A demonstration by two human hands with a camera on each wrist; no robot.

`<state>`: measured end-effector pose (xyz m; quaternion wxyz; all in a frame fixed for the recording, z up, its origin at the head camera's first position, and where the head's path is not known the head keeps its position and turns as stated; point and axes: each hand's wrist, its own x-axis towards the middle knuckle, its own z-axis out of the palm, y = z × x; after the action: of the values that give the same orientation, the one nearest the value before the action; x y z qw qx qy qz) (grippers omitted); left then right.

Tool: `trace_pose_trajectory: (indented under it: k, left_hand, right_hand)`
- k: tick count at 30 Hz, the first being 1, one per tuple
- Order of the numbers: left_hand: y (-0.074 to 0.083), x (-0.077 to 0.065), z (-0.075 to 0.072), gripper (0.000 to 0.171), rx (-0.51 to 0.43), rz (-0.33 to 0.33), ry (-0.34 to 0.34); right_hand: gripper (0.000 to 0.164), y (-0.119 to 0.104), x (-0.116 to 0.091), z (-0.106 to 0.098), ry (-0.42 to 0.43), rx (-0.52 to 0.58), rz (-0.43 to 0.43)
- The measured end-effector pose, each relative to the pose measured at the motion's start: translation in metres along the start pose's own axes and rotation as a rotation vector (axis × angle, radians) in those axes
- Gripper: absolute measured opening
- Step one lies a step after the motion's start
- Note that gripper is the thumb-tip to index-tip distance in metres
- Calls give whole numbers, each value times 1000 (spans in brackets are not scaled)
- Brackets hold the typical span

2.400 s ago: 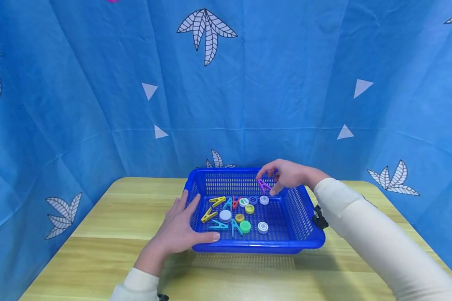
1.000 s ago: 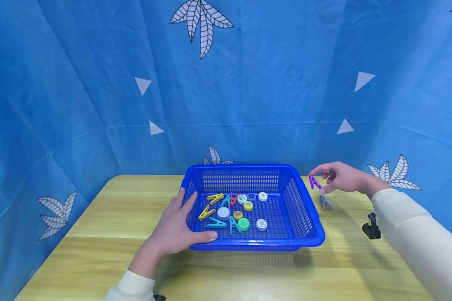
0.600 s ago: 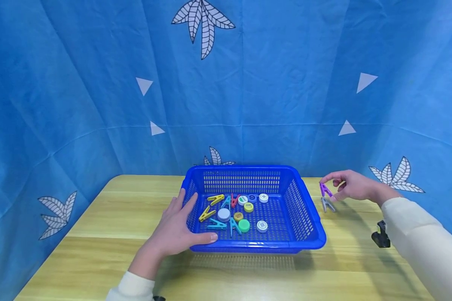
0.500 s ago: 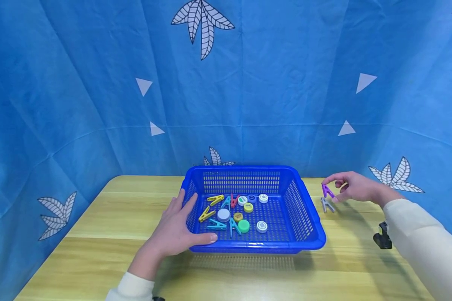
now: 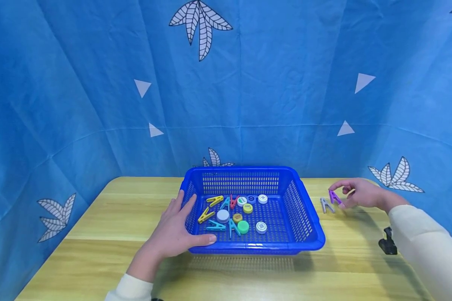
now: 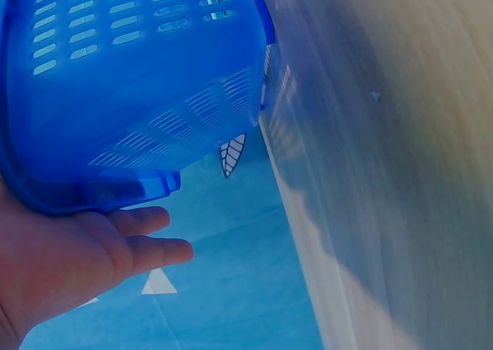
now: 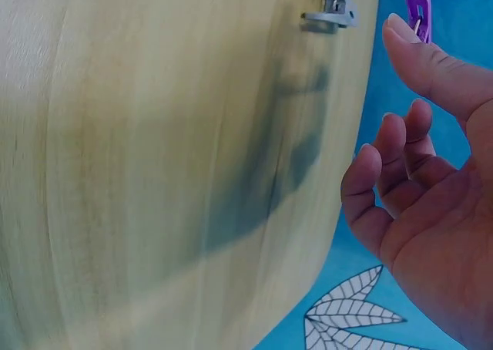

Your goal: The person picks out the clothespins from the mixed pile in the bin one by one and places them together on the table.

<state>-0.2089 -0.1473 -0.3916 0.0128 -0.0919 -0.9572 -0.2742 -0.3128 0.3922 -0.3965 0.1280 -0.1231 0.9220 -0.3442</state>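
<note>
Between the thumb and a finger of my right hand (image 5: pixel 366 194) is a purple clothespin (image 5: pixel 335 197), pinched just to the right of a grey clothespin (image 5: pixel 327 205) that lies on the table. In the right wrist view the purple clothespin (image 7: pixel 419 9) shows past the thumb tip, while the other fingers curl loosely. My left hand (image 5: pixel 172 232) rests at the left side of a blue plastic basket (image 5: pixel 263 246), fingers straight and spread along the rim, thumb over its front edge. From the left wrist, the basket's rim sits against that hand (image 6: pixel 65 261).
Inside the basket lie yellow clothespins (image 5: pixel 206 215), light blue clothespins (image 5: pixel 216 226), a red clothespin (image 5: pixel 234 201) and several bottle caps, among them a green cap (image 5: pixel 242 227) and a white cap (image 5: pixel 261 227). A blue curtain (image 5: pixel 271 83) hangs behind the wooden table (image 5: pixel 109 251).
My right hand has carried the purple clothespin from above the basket out to the right, then lower, to the right side of the grey clothespin. The left hand has kept its place.
</note>
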Motion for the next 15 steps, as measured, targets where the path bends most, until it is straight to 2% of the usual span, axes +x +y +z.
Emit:
trace_pose_trajectory:
  k: [9, 15]
  left_hand:
    - [-1, -1, -1, 130, 1, -10, -5]
    - [-2, 0, 0, 130, -3, 4, -7]
  right_hand:
    - [55, 13, 1, 0, -10, 22, -33]
    - [57, 21, -1, 1, -4, 38, 13]
